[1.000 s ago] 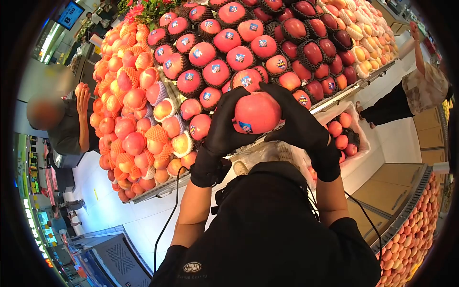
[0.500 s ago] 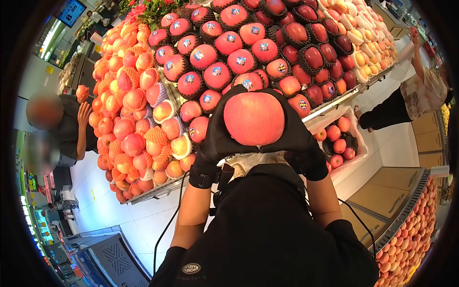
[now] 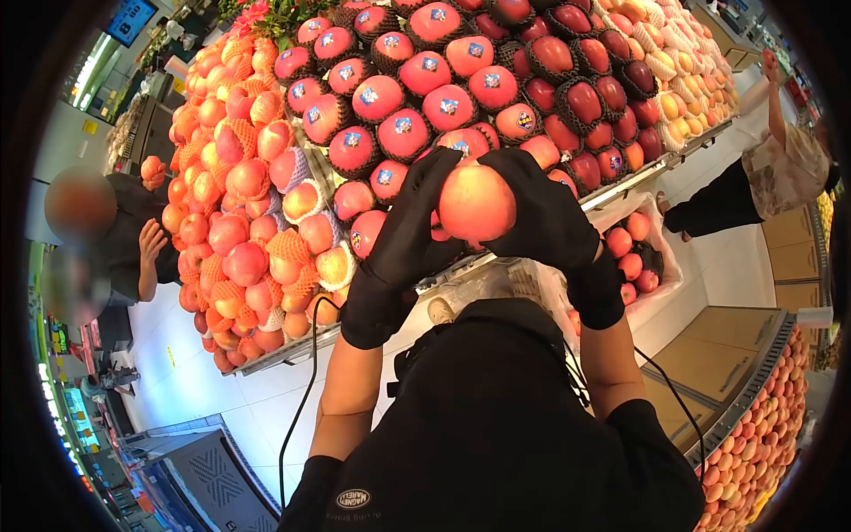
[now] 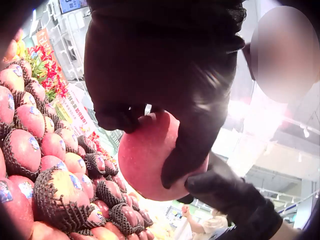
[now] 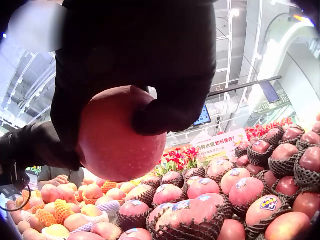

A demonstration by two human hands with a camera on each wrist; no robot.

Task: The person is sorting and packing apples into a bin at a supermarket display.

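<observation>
A large red apple (image 3: pixel 477 204) with a pale yellowish patch is held between two black-gloved hands over the front edge of the fruit display. My left hand (image 3: pixel 415 229) grips its left side. From the other side my right hand (image 3: pixel 551 213) grips it too. In the left wrist view, the left thumb and fingers curl round the apple (image 4: pixel 150 157), and the right hand (image 4: pixel 225 192) touches it from below right. Right fingers wrap over the top of the apple (image 5: pixel 122 142) in the right wrist view, with the left hand (image 5: pixel 47 145) against its far side.
Stickered apples (image 3: pixel 403 133) in black foam nets fill the display ahead. Orange-netted fruit (image 3: pixel 239 230) lies to the left, darker red apples (image 3: pixel 581 102) to the right. A lined box of apples (image 3: pixel 678 257) stands below right. One person (image 3: pixel 115 230) stands left, another (image 3: pixel 780 168) right.
Both hands first brought the apple up nearer the head camera, then lowered it away again. The apple has been turned: its sticker has gone from view and a yellowish patch now faces up.
</observation>
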